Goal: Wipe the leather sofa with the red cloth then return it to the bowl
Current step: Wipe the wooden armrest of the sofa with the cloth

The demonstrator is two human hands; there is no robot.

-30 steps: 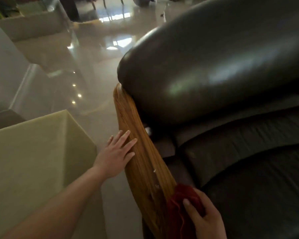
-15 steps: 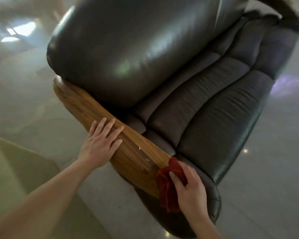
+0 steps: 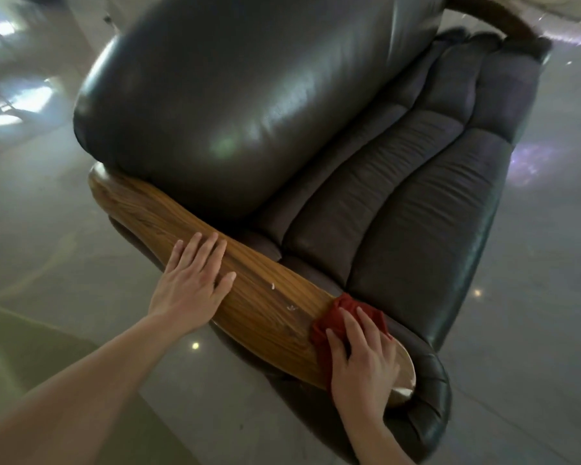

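Observation:
A dark leather sofa (image 3: 399, 203) fills the middle of the head view, with a glossy rounded backrest and a ribbed seat. Its near armrest has a long wooden top (image 3: 259, 297). The red cloth (image 3: 332, 317) lies bunched on the front end of that wood. My right hand (image 3: 363, 360) presses down on the cloth, fingers spread over it. Further back on the wood, my left hand (image 3: 192, 283) rests flat and holds nothing. No bowl is in view.
Shiny grey tiled floor (image 3: 534, 330) surrounds the sofa. A pale greenish block (image 3: 21, 350) sits at the lower left, beside my left forearm. The sofa's far wooden armrest (image 3: 493, 15) curves at the top right. Small white specks dot the near armrest.
The view has swung right and pulled back, showing the whole seat. My right hand with the cloth has moved onto the armrest's front end. My left hand stays flat on the wood.

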